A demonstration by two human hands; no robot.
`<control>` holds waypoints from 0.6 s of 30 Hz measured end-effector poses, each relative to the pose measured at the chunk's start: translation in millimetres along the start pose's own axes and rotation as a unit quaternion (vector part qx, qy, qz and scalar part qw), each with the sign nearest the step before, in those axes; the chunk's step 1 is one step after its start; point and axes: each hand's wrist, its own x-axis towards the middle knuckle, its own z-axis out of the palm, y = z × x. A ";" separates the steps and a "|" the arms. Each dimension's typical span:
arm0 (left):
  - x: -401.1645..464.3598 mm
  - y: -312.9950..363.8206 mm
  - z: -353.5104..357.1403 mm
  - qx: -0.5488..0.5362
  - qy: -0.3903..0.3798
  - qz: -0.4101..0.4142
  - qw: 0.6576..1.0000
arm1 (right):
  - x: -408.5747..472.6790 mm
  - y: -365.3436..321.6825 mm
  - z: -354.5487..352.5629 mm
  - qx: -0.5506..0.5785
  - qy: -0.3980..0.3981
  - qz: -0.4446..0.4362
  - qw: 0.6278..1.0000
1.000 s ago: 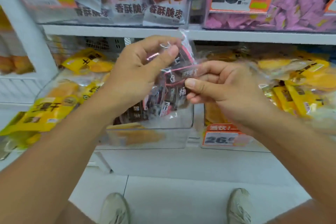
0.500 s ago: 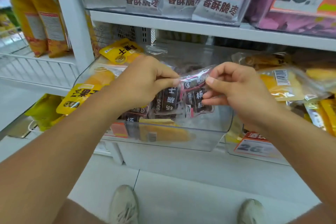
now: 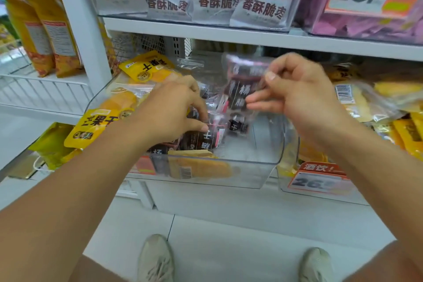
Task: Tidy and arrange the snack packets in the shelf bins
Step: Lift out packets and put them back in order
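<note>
A clear plastic bin (image 3: 263, 167) sits on the middle shelf in front of me. My right hand (image 3: 295, 89) pinches a clear packet of dark sweets (image 3: 240, 84) and holds it upright above the bin. My left hand (image 3: 174, 110) is down in the bin's left part, thumb and fingers gripping another dark packet (image 3: 203, 139) that lies among similar ones. Yellow dried-fruit packets (image 3: 146, 68) lie along the bin's left side, and one (image 3: 201, 167) lies flat at its front.
A second bin with yellow packets (image 3: 366, 101) and a 26 price tag (image 3: 318, 181) stands to the right. The shelf above (image 3: 229, 34) carries white and purple packets. A white upright (image 3: 77, 18) and wire shelf stand on the left. My shoes are on the floor below.
The hands have separated. My right hand lifted one dark packet up and right; my left hand dropped lower into the bin onto another packet. The view shifted slightly.
</note>
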 end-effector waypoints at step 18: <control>28.3 23.9 17.2 0.191 -0.109 -0.005 0.975 | 26.7 13.2 0.9 -0.381 -0.007 0.015 0.924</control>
